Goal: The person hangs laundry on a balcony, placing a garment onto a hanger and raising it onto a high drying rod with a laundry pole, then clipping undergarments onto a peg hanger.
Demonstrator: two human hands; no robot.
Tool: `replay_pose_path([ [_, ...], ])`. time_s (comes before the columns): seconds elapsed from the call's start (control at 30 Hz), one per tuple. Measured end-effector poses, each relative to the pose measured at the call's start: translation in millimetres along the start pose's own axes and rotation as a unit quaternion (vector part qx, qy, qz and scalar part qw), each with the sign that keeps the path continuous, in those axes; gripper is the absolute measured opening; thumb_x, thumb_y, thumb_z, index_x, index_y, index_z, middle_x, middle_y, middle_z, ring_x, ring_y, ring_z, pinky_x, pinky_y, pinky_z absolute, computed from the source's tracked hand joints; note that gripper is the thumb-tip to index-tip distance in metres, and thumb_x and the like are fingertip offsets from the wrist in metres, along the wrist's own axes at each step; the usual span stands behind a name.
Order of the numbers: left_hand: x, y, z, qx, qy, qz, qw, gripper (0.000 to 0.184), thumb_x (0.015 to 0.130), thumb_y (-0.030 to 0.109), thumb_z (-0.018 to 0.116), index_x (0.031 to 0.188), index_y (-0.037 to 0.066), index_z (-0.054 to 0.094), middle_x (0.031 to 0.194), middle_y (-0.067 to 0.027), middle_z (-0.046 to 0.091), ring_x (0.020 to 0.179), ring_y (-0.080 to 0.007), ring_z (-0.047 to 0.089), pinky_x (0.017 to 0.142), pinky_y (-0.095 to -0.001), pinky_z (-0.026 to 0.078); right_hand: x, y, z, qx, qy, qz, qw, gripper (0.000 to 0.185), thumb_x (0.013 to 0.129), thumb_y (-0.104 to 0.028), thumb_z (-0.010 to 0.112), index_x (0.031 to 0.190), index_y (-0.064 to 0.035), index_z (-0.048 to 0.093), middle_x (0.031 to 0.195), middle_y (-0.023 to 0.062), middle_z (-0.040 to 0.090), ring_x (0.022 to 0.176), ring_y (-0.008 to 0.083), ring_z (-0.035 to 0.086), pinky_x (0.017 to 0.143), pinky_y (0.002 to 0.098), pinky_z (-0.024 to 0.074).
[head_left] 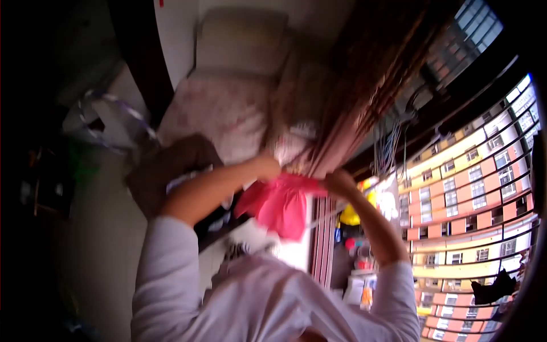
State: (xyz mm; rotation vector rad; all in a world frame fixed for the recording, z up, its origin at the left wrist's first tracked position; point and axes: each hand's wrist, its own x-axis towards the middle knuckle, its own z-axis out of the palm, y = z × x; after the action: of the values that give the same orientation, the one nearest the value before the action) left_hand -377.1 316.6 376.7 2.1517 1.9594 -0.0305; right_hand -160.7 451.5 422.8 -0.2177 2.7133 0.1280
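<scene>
A bright pink cloth garment (282, 208) hangs stretched between my two hands, in front of my chest. Its left upper end is in my left hand (265, 167), whose fingers are closed round it. My right hand (338, 184) grips the opposite upper end, close to the window side. The lower part of the cloth hangs loose in folds, slightly blurred. Which kind of garment it is cannot be made out.
A bed or couch with patterned covers (219, 114) lies ahead. A dark brown cloth heap (171, 165) is at left. Curtains (364, 102) and a bunch of hangers (387, 142) are at right, beside a barred window (473, 188). A yellow item (351, 215) is beyond my right hand.
</scene>
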Motion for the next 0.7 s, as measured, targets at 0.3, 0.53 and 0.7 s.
replay_pose_path([
  [0.3, -36, -31, -134, 0.053, -0.027, 0.004, 0.998, 0.016, 0.063, 0.014, 0.059, 0.078, 0.008, 0.062, 0.074, -0.0107, 0.061, 0.072, -0.0272, 0.058, 0.062, -0.0400, 0.045, 0, 52, -94, 0.055, 0.125, 0.019, 0.990, 0.021, 0.081, -0.024, 0.046, 0.092, -0.0147, 0.061, 0.087, 0.0093, 0.061, 0.084, 0.0250, 0.056, 0.077, 0.0345, 0.0449],
  [0.53, -45, 26, -250, 0.094, 0.568, 0.034, 0.817, 0.018, 0.072, 0.014, 0.052, 0.088, 0.010, 0.058, 0.073, -0.0093, 0.059, 0.062, -0.0253, 0.057, 0.055, -0.0371, 0.048, -121, 7, -235, -0.187, 0.806, 0.198, 0.526, 0.021, 0.083, -0.010, 0.049, 0.102, -0.0101, 0.058, 0.098, 0.0053, 0.058, 0.079, 0.0192, 0.058, 0.066, 0.0327, 0.0492],
  [0.7, -3, -21, -3, 0.181, 0.211, -0.079, 0.957, 0.032, 0.076, 0.023, 0.049, 0.108, 0.015, 0.052, 0.100, -0.0078, 0.055, 0.087, -0.0199, 0.056, 0.071, -0.0368, 0.047, 16, 3, -16, -0.040, -0.016, 0.049, 0.998, 0.023, 0.080, -0.021, 0.049, 0.098, -0.0108, 0.058, 0.095, 0.0077, 0.058, 0.083, 0.0222, 0.056, 0.069, 0.0360, 0.0467],
])
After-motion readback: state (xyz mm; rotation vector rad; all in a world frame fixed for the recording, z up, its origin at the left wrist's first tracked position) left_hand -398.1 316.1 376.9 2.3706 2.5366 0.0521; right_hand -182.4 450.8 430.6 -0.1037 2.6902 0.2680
